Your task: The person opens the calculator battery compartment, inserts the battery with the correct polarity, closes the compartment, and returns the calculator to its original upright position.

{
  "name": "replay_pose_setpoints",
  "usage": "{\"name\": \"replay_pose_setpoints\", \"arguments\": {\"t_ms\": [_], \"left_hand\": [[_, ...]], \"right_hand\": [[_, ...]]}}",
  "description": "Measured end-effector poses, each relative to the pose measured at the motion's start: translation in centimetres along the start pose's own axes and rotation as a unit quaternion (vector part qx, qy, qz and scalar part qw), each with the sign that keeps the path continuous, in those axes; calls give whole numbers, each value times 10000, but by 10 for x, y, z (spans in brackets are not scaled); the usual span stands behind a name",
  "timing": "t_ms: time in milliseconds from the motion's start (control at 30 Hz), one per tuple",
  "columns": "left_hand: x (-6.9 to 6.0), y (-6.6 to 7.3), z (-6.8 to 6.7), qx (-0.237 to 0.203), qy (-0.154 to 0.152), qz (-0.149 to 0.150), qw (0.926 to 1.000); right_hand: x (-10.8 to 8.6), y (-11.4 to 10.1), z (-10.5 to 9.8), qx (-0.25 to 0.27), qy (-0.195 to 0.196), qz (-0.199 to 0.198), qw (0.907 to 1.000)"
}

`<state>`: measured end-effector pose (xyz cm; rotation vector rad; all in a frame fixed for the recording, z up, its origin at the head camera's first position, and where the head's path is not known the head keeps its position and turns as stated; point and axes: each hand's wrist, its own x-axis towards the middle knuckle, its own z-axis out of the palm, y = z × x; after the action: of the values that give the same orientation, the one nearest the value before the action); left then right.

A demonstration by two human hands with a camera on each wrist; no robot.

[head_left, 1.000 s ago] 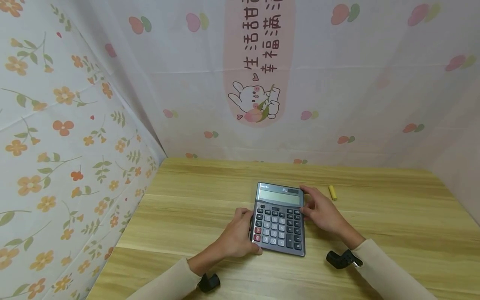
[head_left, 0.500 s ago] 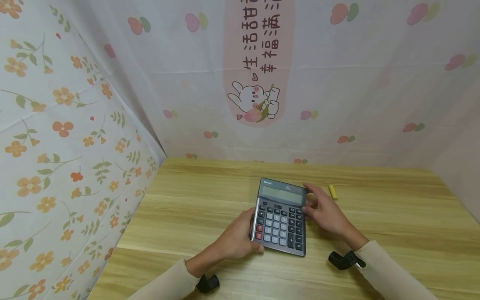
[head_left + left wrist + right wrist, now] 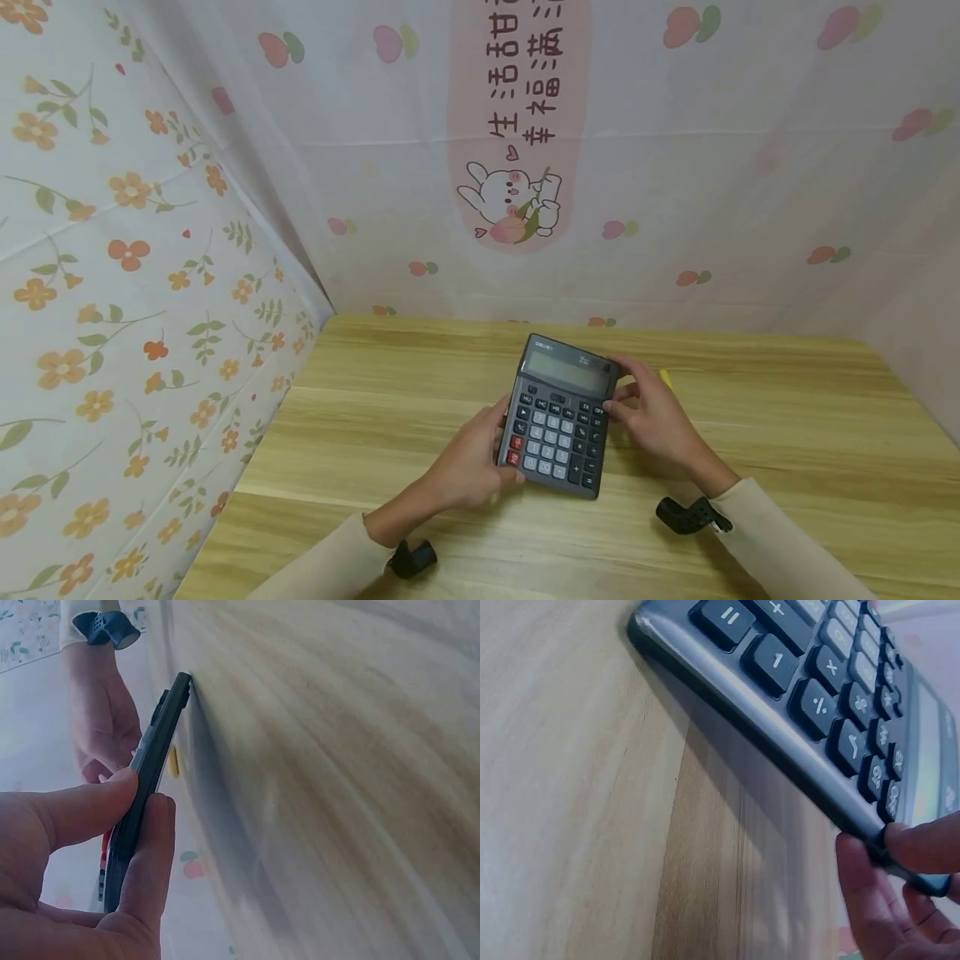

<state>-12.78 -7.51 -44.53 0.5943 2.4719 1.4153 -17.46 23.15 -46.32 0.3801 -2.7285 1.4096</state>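
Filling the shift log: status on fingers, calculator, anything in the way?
Left fingers pinching left edge of calculator, right fingers its upper right edge. Calculator tilted, at least partly raised. Yellow stick nearby, partly hidden in head view; nothing seen blocking.

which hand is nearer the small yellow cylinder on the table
The right hand: in the head view it is beside the yellow cylinder, partly hiding it. The left hand is farther off, on the opposite side of the calculator.

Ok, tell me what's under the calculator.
Under the calculator, the wrist views show wood-grain tabletop, a shadow, and fingers of the left hand and right hand. Its underside cannot be made out: it is turned away, partly behind fingers.
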Motion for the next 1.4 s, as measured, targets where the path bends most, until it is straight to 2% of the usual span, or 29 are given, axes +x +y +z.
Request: {"name": "replay_pose_setpoints", "arguments": {"t_ms": [200,433,567,733,867,933,1067,1133,1200,1300,1400], "left_hand": [[1,4,-4,19,134,17,9999],[1,11,-8,13,181,36,9998],[1,15,-13,-277,31,288,9992],[1,15,-18,-659,-420,520,9956],[1,13,-20,-659,-638,571,9941],[0,13,-21,-642,-685,610,9937],[-1,12,-22,-566,-726,762,9928],[-2,11,-21,-547,-757,860,9919],[-2,10,-20,-561,-797,946,9907],[-2,9,-18,-597,-839,1034,9893],[-3,10,-17,-606,-872,1105,9882]], "right_hand": [[2,-2,-3,324,194,-285,9989],[1,-5,-7,587,316,-333,9972],[-1,-6,-9,728,520,-495,9948],[-2,-6,-7,862,728,-819,9902],[-2,-4,-6,669,830,-1023,9890],[-2,-2,-6,353,911,-1147,9886],[-3,3,-7,-373,1093,-1601,9803],[-4,5,-8,-467,1103,-1735,9775],[-6,4,-11,-293,1004,-1680,9802],[-11,3,-17,217,789,-1372,9872],[-14,2,-23,820,534,-1204,9879]]}}
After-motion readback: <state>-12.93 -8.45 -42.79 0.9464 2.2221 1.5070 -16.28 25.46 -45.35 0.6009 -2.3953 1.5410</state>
